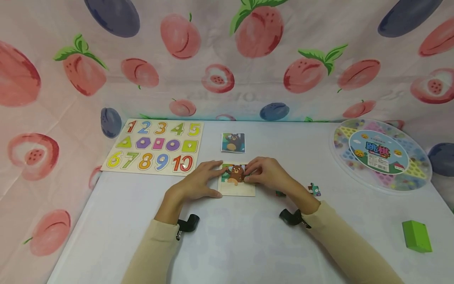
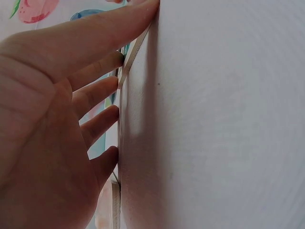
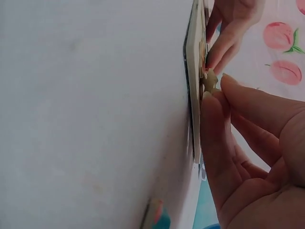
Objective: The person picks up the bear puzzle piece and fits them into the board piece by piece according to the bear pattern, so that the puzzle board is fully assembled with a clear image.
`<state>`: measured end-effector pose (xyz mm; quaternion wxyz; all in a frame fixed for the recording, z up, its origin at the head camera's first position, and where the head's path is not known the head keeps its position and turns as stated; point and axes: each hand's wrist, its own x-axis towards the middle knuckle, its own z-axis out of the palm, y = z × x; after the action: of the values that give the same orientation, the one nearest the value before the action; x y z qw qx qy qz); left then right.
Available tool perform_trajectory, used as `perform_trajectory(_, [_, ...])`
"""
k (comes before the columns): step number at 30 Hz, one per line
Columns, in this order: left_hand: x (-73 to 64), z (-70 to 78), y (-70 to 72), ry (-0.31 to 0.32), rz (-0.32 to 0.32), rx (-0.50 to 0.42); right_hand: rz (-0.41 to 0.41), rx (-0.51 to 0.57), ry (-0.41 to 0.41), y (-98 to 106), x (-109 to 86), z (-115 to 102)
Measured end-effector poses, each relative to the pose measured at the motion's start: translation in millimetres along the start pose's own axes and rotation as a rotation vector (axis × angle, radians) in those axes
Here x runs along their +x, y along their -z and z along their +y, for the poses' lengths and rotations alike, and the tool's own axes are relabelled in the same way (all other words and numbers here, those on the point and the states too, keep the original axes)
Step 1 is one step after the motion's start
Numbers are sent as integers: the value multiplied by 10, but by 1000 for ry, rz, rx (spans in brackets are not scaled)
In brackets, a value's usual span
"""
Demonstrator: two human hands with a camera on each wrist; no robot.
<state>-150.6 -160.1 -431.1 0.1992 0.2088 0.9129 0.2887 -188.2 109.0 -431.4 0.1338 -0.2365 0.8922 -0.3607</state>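
A small cream puzzle tray (image 1: 237,191) lies on the white table, and a partly built brown bear picture (image 1: 235,173) fills its upper half. My left hand (image 1: 212,177) lies flat with straight fingers, its fingertips (image 2: 114,59) pressing against the tray's left edge (image 2: 127,57). My right hand (image 1: 250,176) is at the bear's right side. It pinches a puzzle piece (image 3: 210,81) between thumb and forefinger, right against the tray's face (image 3: 194,95). Two loose pieces (image 1: 314,189) lie beside my right wrist.
A bear picture card (image 1: 233,142) lies just behind the tray. A wooden number board (image 1: 156,146) sits at the back left and a round checkers box (image 1: 381,154) at the back right. A green block (image 1: 416,236) stands near the right front. Fruit-print cloth hangs behind and at both sides.
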Motion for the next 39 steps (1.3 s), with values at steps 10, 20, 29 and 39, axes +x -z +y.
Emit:
perform_trajectory(10, [2, -3, -3, 1, 7, 6, -2, -24, -80, -28, 21, -66])
perform_trajectory(20, [2, -3, -2, -4, 8, 13, -16, -93, -143, -35, 59, -104])
perform_trajectory(29, [10, -5, 0, 4, 5, 1, -18, -141, -136, -30, 71, -100])
perform_trajectory(39, [-9, 11, 15, -2, 8, 7, -43, -144, -135, -31, 71, -82])
